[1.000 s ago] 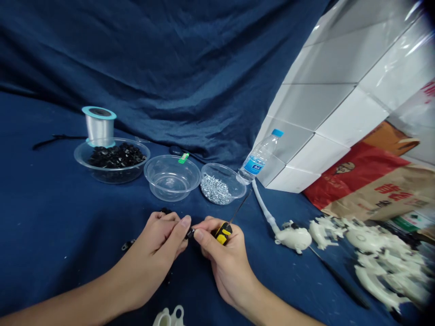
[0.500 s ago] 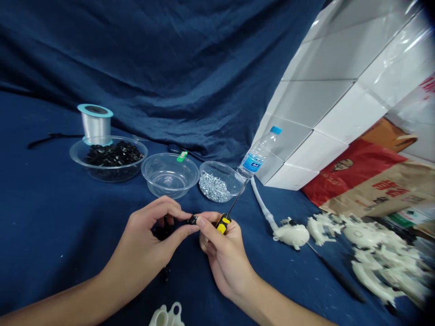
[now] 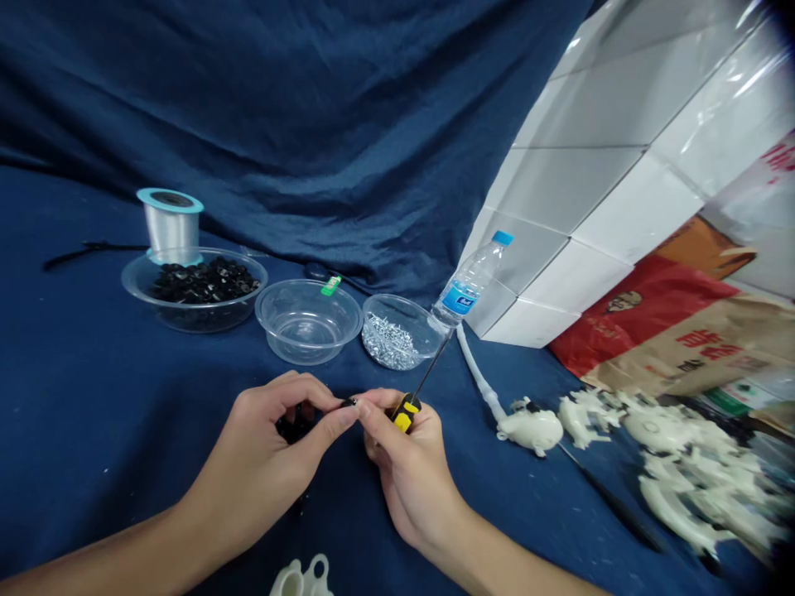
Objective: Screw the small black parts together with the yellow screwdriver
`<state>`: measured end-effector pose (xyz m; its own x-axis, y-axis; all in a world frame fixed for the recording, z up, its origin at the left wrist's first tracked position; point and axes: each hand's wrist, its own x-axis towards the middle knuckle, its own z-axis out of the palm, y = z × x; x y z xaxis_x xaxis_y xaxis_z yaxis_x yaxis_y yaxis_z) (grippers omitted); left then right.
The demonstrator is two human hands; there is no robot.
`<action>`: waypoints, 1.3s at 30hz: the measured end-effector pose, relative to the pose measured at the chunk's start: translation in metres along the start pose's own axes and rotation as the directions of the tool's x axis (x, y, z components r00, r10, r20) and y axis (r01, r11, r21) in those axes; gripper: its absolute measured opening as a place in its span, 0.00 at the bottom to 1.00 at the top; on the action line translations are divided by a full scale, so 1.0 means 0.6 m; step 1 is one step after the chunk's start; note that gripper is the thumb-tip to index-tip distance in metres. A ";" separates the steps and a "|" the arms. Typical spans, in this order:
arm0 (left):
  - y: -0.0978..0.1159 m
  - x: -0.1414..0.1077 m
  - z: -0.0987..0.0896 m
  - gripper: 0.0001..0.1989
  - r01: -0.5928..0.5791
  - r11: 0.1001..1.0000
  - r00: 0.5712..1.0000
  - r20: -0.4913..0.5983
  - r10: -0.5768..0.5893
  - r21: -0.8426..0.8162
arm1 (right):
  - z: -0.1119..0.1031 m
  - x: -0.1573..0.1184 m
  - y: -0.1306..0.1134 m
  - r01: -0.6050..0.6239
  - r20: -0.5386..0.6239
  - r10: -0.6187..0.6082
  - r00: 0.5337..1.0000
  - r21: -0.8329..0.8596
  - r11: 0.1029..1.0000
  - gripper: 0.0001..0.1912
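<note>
Two hands meet at six o'clock: your left hand pinches a small black part between thumb and forefinger, while your right hand curls around a yellow-and-black screwdriver (its thin shaft angles toward one o'clock, near a clear bowl of silver screws).

Print mostly too blurred to read
A KFC logo marks the red bag; red Chinese characters on the tan bag and the bottle's blue label stay illegible.
</note>
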<state>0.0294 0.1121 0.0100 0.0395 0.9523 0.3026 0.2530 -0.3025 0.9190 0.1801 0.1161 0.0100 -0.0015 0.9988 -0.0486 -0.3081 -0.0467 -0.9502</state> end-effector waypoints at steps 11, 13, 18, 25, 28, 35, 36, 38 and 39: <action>0.006 -0.003 -0.007 0.16 0.020 1.000 0.989 0.143 -0.020 -0.002 | -0.003 0.002 -0.005 0.286 0.123 -0.262 0.957 -0.275 0.918 0.02; 0.006 -0.005 -0.006 0.19 -0.002 1.000 0.989 0.148 0.000 0.008 | -0.003 0.003 -0.007 0.326 0.142 -0.295 0.945 -0.317 0.891 0.02; 0.005 -0.010 -0.003 0.23 -0.029 0.999 0.987 0.158 0.023 0.032 | 0.000 0.000 -0.012 0.365 0.171 -0.324 0.931 -0.367 0.855 0.03; -0.003 -0.010 0.005 0.23 -0.029 1.000 0.997 0.076 0.028 0.006 | 0.005 -0.006 -0.015 0.363 0.180 -0.317 0.931 -0.387 0.848 0.03; -0.008 -0.008 0.007 0.24 0.054 0.995 0.995 0.093 -0.047 -0.081 | 0.007 -0.007 -0.017 0.351 0.182 -0.303 0.935 -0.383 0.854 0.03; -0.002 0.000 0.000 0.26 0.138 0.985 0.981 0.151 -0.122 -0.102 | 0.003 -0.001 -0.006 0.269 0.124 -0.241 0.962 -0.319 0.909 0.03; 0.000 0.001 -0.001 0.22 0.115 0.987 0.986 0.131 -0.100 -0.114 | 0.002 0.000 -0.003 0.248 0.107 -0.226 0.968 -0.304 0.920 0.03; 0.003 0.001 -0.002 0.13 0.051 0.993 0.995 0.086 -0.042 -0.107 | -0.001 0.004 0.001 0.213 0.067 -0.202 0.977 -0.271 0.939 0.04; 0.004 0.002 -0.002 0.09 0.023 0.996 0.998 0.066 -0.017 -0.086 | -0.002 0.005 0.003 0.200 0.052 -0.193 0.980 -0.256 0.946 0.05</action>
<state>0.0288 0.1125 0.0126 0.0992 0.9580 0.2692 0.1697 -0.2829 0.9440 0.1809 0.1190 0.0081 0.0089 0.9884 0.1518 -0.0479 0.1520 -0.9872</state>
